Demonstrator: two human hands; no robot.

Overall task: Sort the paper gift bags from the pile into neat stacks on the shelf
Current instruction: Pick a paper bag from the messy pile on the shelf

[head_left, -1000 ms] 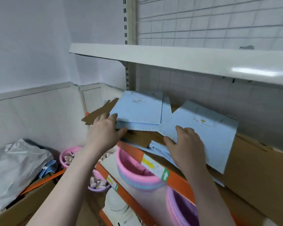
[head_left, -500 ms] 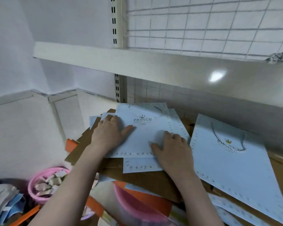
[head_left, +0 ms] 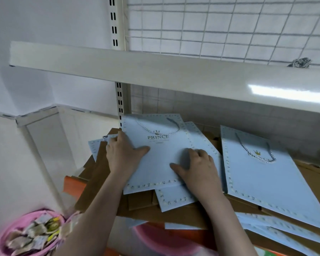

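A flat light-blue paper gift bag printed PRINCE (head_left: 161, 159) tops a loose stack on the cardboard-lined shelf (head_left: 100, 172). Beneath it, other blue bags (head_left: 175, 199) stick out askew at the left and the bottom. My left hand (head_left: 123, 157) lies on the top bag's left edge, thumb stretched across the face and fingers along the edge. My right hand (head_left: 198, 169) presses down on the bag's lower right part, fingers slightly bent. A second blue bag (head_left: 266, 183) with a crown print lies separately to the right.
A white shelf board (head_left: 155, 71) overhangs close above, with a wire grid behind it. More blue bags (head_left: 284, 234) stick out below at the lower right. A pink basin (head_left: 26, 235) of small packets sits at the lower left, another pink basin (head_left: 151, 239) under the shelf.
My right hand left the right-hand bag and came onto the PRINCE bag on the left stack. Both hands now rest on that stack, and the view has moved in closer.
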